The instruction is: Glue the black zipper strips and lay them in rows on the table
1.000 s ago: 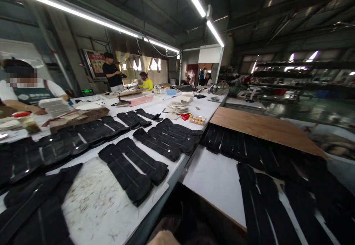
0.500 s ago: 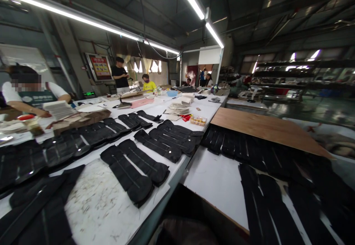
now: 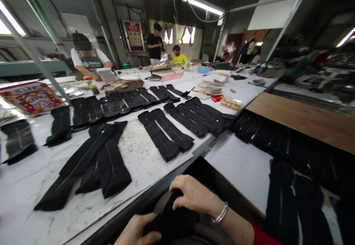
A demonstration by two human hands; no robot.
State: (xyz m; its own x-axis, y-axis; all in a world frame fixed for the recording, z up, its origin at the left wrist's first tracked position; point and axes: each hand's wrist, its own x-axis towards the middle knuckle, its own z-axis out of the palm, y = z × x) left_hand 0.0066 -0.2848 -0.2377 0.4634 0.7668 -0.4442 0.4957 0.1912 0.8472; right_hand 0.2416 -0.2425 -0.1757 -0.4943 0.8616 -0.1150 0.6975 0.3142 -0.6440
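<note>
Low in the view, over my lap, I hold a black piece of material point(image 3: 174, 221) with both hands. My left hand point(image 3: 137, 230) closes on its left edge between thumb and fingers. My right hand point(image 3: 195, 195), with a silver bracelet at the wrist, is curled over its upper end. The piece's lower part runs out of view, and its exact kind does not show. On the white table point(image 3: 141, 167) ahead, several black zippered pieces point(image 3: 111, 163) overlap in a loose heap. A pair of similar flat pieces point(image 3: 166, 134) lies further right.
A long row of black pieces point(image 3: 116, 104) crosses the table. Behind it are stacked pale sheets point(image 3: 209, 86) and a clear box point(image 3: 231, 103). At right, a wooden board point(image 3: 302, 117) partly covers more black pieces point(image 3: 291, 197). A co-worker point(image 3: 90, 58) sits across the table.
Both my hands have come into view at the bottom, holding a black piece. The view has turned left, so the table and its black pieces appear further right.
</note>
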